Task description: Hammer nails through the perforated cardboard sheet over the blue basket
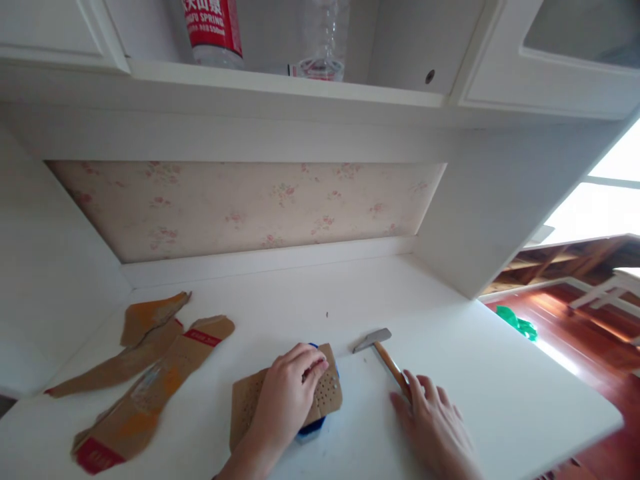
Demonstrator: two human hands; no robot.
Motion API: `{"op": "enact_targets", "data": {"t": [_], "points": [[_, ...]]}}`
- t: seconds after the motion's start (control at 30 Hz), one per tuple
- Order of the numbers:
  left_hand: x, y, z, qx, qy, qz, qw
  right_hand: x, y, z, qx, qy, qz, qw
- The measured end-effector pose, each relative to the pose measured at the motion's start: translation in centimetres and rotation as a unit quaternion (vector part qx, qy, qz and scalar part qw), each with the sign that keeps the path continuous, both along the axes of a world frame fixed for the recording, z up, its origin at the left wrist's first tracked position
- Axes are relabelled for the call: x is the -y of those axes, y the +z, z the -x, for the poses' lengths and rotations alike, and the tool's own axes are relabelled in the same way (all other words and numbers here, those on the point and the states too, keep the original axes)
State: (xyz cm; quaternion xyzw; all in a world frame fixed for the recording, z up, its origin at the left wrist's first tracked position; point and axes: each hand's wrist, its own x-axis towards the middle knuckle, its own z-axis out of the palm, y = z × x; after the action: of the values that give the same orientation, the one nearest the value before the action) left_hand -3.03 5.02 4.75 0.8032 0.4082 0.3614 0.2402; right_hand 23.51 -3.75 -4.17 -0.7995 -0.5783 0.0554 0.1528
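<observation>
A piece of brown cardboard (327, 393) dotted with small holes lies over a blue object (313, 427), of which only edges show. Above this cardboard is my left hand (290, 383), thumb and fingertips pinched together; whatever is between them is too small to make out. To the right, a hammer (389, 363) with a wooden handle and grey metal head rests on the white tabletop (370, 433). My right hand (435, 420) has the end of its handle between thumb and index finger, the other fingers lying loosely on the table.
Torn cardboard strips (155, 390) lie at the left. A tiny dark bit (327, 314) is on the tabletop behind the cardboard. Overhead, a shelf (280, 80) holds a red-labelled bottle (213, 30) and a clear bottle (323, 40). A side panel (465, 207) borders the right.
</observation>
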Motion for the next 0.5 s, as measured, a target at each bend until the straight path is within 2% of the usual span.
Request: {"op": "enact_targets", "data": {"t": [0.1, 0.2, 0.37, 0.4, 0.43, 0.5], "points": [[0.0, -0.3, 0.0, 0.000, 0.001, -0.006, 1.000, 0.6, -0.3, -1.0, -0.023, 0.006, 0.021, 0.999], [0.0, -0.5, 0.0, 0.004, 0.007, -0.002, 1.000, 0.5, 0.7, -1.0, -0.080, 0.011, 0.033, 0.996], [0.1, -0.4, -0.2, -0.005, 0.016, 0.023, 1.000, 0.6, 2.6, 1.6, -0.220, -0.019, 0.049, 0.974], [0.0, -0.4, -0.2, -0.005, 0.016, 0.027, 0.999, 0.9, 3.0, 2.5, -0.262, -0.042, 0.052, 0.963], [0.0, -0.4, -0.2, -0.006, 0.016, 0.029, 0.999, 1.2, 3.4, 3.5, -0.364, -0.091, 0.032, 0.926], [-0.1, -0.5, -0.2, -0.008, 0.015, 0.032, 0.999, 1.9, 4.5, 5.2, -0.488, -0.093, -0.012, 0.868]]}}
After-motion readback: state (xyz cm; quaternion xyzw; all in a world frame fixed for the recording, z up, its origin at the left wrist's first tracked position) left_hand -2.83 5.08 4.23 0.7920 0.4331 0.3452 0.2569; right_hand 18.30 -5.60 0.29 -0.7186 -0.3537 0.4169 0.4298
